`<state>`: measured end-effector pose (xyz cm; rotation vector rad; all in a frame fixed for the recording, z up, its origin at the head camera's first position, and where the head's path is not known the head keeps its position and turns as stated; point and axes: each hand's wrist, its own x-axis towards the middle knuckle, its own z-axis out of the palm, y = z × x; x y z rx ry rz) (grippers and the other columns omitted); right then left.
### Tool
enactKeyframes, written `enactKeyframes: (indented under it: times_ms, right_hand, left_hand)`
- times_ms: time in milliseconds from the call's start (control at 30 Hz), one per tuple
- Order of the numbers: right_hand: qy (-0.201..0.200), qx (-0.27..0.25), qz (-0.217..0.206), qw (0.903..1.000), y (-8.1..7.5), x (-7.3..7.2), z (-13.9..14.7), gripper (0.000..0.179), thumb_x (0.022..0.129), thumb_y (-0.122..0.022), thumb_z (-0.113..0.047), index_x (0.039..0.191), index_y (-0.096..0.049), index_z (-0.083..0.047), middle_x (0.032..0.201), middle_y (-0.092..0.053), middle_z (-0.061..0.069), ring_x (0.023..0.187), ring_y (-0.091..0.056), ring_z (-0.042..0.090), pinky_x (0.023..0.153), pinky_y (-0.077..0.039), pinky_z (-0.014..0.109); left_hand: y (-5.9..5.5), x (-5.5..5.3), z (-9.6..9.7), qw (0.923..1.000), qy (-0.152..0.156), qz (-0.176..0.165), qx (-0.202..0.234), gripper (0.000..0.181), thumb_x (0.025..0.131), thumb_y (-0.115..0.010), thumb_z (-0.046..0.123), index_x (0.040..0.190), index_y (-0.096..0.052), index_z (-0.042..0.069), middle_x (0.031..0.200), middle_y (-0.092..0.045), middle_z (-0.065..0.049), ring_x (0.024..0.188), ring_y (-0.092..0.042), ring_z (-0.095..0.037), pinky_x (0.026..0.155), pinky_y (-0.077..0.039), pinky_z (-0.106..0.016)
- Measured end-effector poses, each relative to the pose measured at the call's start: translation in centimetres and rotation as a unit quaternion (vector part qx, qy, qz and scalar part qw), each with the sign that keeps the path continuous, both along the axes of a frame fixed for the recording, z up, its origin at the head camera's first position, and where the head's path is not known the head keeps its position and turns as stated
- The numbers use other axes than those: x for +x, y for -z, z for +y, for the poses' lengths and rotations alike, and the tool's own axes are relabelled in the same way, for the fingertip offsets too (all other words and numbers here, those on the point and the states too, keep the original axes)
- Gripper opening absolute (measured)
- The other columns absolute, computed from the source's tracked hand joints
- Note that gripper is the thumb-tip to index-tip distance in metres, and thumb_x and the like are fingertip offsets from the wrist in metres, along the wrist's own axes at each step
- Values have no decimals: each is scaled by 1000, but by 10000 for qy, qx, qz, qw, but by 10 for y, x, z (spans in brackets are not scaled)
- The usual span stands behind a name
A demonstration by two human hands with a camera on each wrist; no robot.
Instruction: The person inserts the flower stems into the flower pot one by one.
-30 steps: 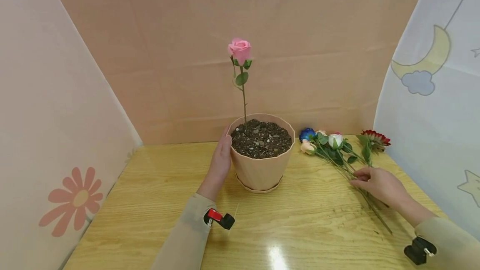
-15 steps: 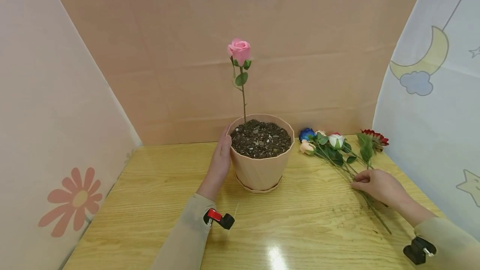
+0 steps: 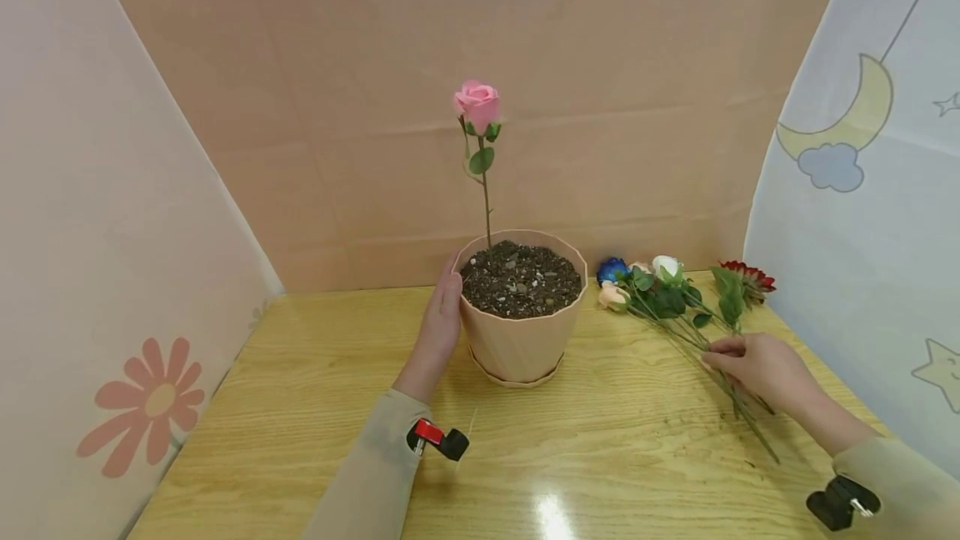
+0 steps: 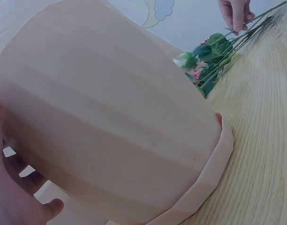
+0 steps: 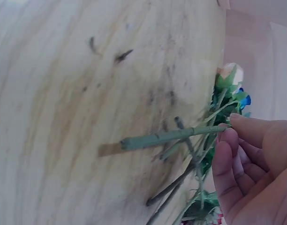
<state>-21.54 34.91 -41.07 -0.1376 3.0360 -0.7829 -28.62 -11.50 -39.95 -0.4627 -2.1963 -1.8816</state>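
A peach flower pot full of dark soil stands on the wooden table, with one pink rose upright in it. My left hand lies along the pot's left side, its fingers partly hidden behind the wall. In the left wrist view that hand shows at the lower left against the pot. To the right, my right hand pinches a green stem between thumb and forefinger. This stem appears to belong to the white rose, whose head is raised slightly above the other flowers.
Beside the right hand lie a blue rose, a peach rose and a red flower, their stems crossing. Dark soil crumbs dot the table there. Fabric walls enclose the back and both sides.
The white rose's head has risen and shifted slightly left, with its stem in my right hand. My left hand stays against the pot.
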Motion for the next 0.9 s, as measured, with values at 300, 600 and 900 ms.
enactKeyframes:
  times_ms: [300, 600, 900]
  right_hand:
    - [124, -276, 374, 9988, -20, 0, -13, 54, 100, -58, -52, 121, -71, -4, 69, -61, 5, 52, -45, 18, 48, -32, 33]
    - [200, -488, 734, 9959, -47, -3, -28, 51, 99, -59, -54, 115, -73, -7, 73, -63, 6, 55, -45, 19, 50, -32, 33]
    - [349, -717, 1275, 9886, -73, -10, -43, 45, 96, -63, -53, 113, -76, -13, 81, -72, 1, 71, -63, 17, 62, -45, 27]
  left_hand:
    - [-2, 3, 1, 9999, -67, 1, -74, 54, 111, -25, 45, 162, -21, 30, 166, -21, 6, 151, -14, -13, 122, -13, -44]
    - [-1, 3, 0, 9998, -128, -41, -129, 53, 111, -24, 45, 162, -22, 30, 165, -21, 8, 151, -15, -13, 122, -13, -44]
    - [0, 2, 0, 9999, -101, -85, -100, 53, 112, -25, 43, 162, -21, 29, 166, -20, 5, 152, -14, -17, 122, -13, -47]
